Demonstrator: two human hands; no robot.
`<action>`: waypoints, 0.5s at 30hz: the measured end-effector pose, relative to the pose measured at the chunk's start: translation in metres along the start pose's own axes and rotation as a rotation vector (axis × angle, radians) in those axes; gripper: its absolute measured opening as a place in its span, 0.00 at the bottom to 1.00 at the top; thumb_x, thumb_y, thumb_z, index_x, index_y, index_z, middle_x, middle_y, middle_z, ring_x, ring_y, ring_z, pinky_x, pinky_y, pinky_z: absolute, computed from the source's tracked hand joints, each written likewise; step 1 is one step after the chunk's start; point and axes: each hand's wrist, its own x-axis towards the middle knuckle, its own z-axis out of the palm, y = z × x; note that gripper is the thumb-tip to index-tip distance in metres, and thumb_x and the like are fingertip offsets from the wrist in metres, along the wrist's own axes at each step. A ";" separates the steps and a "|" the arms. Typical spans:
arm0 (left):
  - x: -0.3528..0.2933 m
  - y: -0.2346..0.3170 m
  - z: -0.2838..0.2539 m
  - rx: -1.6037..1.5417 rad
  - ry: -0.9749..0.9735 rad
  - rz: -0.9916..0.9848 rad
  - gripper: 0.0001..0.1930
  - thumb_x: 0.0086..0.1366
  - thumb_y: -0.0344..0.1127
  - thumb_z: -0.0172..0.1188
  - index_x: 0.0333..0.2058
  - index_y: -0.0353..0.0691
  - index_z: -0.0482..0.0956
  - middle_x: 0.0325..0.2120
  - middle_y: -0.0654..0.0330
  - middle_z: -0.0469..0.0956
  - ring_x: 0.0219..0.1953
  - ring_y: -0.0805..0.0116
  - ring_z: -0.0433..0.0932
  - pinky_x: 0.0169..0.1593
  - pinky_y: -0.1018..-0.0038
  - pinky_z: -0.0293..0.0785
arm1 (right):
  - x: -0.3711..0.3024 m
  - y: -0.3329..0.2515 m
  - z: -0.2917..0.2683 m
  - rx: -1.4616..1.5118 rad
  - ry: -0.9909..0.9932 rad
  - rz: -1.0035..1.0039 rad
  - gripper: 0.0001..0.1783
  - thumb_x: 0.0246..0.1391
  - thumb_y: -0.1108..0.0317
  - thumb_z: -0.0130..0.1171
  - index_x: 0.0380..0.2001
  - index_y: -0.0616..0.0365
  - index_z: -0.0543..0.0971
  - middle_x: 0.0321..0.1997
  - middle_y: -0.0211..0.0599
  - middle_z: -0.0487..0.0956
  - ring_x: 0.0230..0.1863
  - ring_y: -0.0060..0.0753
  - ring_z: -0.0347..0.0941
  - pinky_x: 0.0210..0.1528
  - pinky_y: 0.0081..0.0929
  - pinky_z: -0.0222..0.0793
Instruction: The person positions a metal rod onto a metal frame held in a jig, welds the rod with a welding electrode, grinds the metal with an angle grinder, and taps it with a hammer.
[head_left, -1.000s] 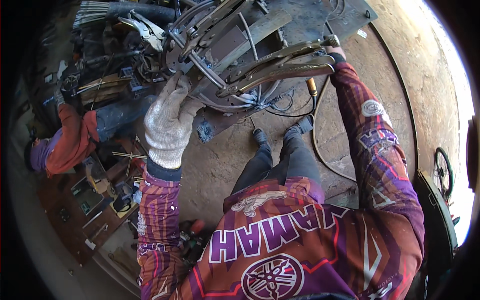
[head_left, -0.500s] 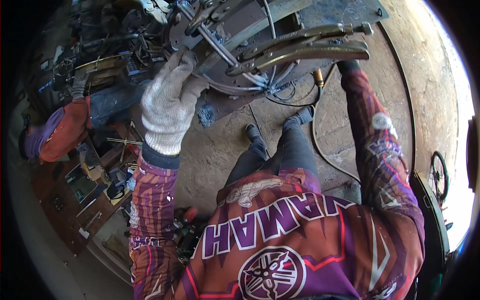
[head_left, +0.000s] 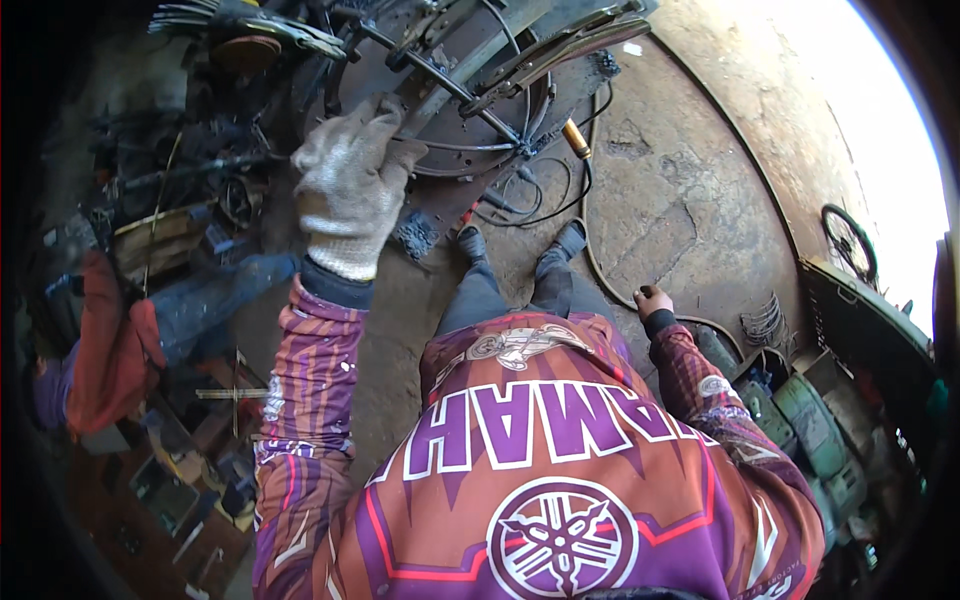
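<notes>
My left hand (head_left: pixel 350 190), in a pale knitted glove, has its fingers and thumb around the near-left end of a curved metal rod (head_left: pixel 465 147). This rod belongs to a round workpiece on a dark round plate (head_left: pixel 440 168). Long-jawed locking pliers (head_left: pixel 575 50) stand across the workpiece, clamped near a straight bar (head_left: pixel 425 68). My right hand (head_left: pixel 653 299) is bare and held low beside my right leg, away from the workpiece. Its fingers are curled in; whatever may be inside them is hidden.
A hose (head_left: pixel 590 225) with a brass-coloured end (head_left: pixel 576 138) and cables lie on the floor by my feet. To the left, a person in a red top (head_left: pixel 115 340) bends among metal parts. Green machinery (head_left: pixel 810 425) stands at right; a wheel (head_left: pixel 849 243) lies beyond.
My right hand has left the locking pliers and dropped down and back toward my side. The left hand stays on the workpiece. The view has shifted slightly.
</notes>
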 end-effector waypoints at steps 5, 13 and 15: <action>-0.015 -0.002 -0.002 -0.051 0.014 -0.071 0.17 0.53 0.39 0.67 0.43 0.47 0.80 0.49 0.60 0.76 0.47 0.58 0.75 0.49 0.64 0.70 | -0.056 -0.139 -0.048 0.421 0.327 -0.318 0.19 0.56 0.60 0.59 0.46 0.63 0.79 0.43 0.48 0.81 0.45 0.40 0.79 0.48 0.30 0.72; -0.075 0.005 0.004 -1.422 -0.128 -0.823 0.15 0.64 0.41 0.60 0.45 0.40 0.76 0.37 0.56 0.78 0.31 0.65 0.80 0.33 0.69 0.78 | -0.194 -0.354 -0.125 0.398 0.716 -0.891 0.22 0.48 0.60 0.67 0.44 0.61 0.78 0.40 0.44 0.79 0.41 0.44 0.77 0.45 0.35 0.72; -0.069 -0.009 0.008 -1.831 -0.177 -1.163 0.16 0.70 0.41 0.51 0.51 0.39 0.72 0.38 0.57 0.78 0.33 0.65 0.81 0.37 0.71 0.80 | -0.204 -0.387 -0.133 0.263 0.795 -1.012 0.24 0.46 0.59 0.69 0.45 0.60 0.78 0.41 0.44 0.79 0.42 0.45 0.76 0.45 0.35 0.72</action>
